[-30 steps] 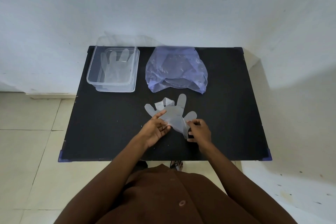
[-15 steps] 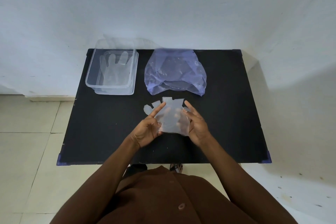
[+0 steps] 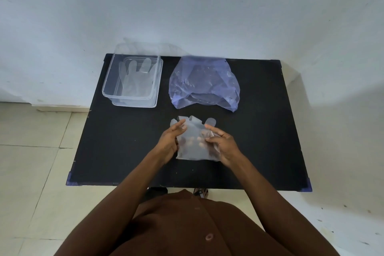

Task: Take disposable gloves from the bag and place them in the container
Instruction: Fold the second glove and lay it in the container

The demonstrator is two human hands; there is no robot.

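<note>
Left hand and right hand raised, fingers pinching clear glove between them

Looking like a plain bare room, type unclear: small black desk sitting against white painted wall, beige tiled floor showing at 9 o'clock.

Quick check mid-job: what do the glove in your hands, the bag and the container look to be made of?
Glove: thin, cloudy plastic film; fingertips show through it, and it creases softly.
Bag: thin bluish-purple plastic film, see-through, crinkled and slightly glossy.
Container: clear rigid plastic, probably; straight walls hold their shape, edges catch light, and another glove shows through.
</note>
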